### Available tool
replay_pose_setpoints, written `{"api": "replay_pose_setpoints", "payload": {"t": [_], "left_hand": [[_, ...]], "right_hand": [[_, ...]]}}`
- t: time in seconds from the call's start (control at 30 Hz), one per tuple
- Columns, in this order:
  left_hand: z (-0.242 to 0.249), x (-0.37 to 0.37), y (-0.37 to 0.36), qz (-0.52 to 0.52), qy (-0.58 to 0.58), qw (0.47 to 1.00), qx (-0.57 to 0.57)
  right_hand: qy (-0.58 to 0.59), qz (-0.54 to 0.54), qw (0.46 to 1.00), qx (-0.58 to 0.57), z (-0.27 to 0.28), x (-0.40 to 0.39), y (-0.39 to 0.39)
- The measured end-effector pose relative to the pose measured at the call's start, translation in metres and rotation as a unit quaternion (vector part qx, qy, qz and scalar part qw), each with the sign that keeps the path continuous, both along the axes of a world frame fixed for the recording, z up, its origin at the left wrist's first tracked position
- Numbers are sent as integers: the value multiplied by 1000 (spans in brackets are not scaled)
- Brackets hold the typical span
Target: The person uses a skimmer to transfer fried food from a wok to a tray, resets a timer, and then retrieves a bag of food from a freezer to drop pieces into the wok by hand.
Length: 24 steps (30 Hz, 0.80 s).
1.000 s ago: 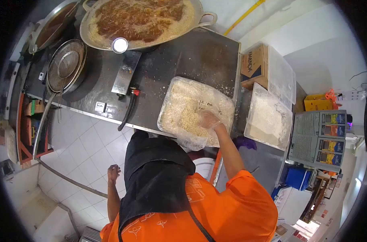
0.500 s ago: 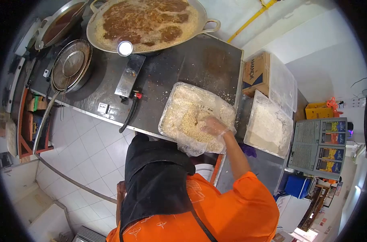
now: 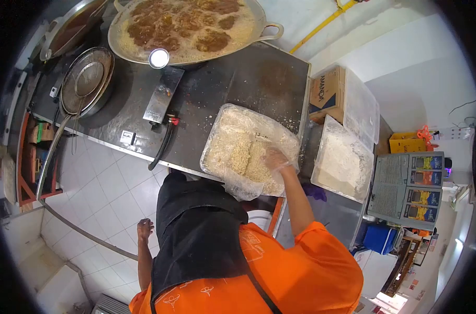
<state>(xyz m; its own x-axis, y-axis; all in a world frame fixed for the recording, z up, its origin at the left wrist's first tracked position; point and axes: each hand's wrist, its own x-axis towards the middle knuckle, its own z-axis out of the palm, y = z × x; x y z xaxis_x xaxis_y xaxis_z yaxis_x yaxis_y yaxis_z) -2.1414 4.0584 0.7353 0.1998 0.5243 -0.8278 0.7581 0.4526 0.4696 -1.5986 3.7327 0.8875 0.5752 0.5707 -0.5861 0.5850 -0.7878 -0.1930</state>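
My right hand (image 3: 276, 159), in a clear plastic glove, reaches into the right half of a plastic-lined tray (image 3: 213, 137). Its fingers point down at the pale crumbs (image 3: 241, 155), stretched out and slightly blurred, and I make out nothing held in them. The crumbs form a raised ridge just left of that hand. Loose clear plastic (image 3: 242, 189) hangs over the tray's near edge. Low on the left, my left hand (image 3: 145, 229) hangs above the tiled floor beside my black apron, fingers loosely bent and apart, holding nothing.
A wide pan of bubbling oil (image 3: 256, 39) stands at the back. Strainers (image 3: 87, 81) rest over a pot on the left. Right of the tray are a bin of white flour (image 3: 342, 159) and a cardboard box (image 3: 327, 94). A black hose (image 3: 165, 146) crosses the counter edge.
My left hand has swung out from my side, leftward and up. My right hand stays in the tray, fingers tipped further down, and the crumbs are more heaped in a ridge.
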Motion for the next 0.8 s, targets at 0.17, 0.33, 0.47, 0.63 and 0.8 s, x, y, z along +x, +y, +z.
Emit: {"api": "replay_pose_setpoints", "payload": {"t": [0.17,0.33,0.47,0.63,0.8], "left_hand": [[-15,-6,-3,17,4,1000,-3],[-21,-26,-26,-55,1,998,-3],[-71,-84,-53,-155,-161,959,172],[-7,-27,-34,-177,17,981,75],[-107,-65,-4,-336,-62,920,193]], "right_hand": [[96,-27,985,-141,10,6,3],[31,16,998,54,9,9,-26],[101,-32,993,-54,56,11,-12],[45,-76,992,93,83,9,-28],[59,-161,979,107,162,-1,0]]}}
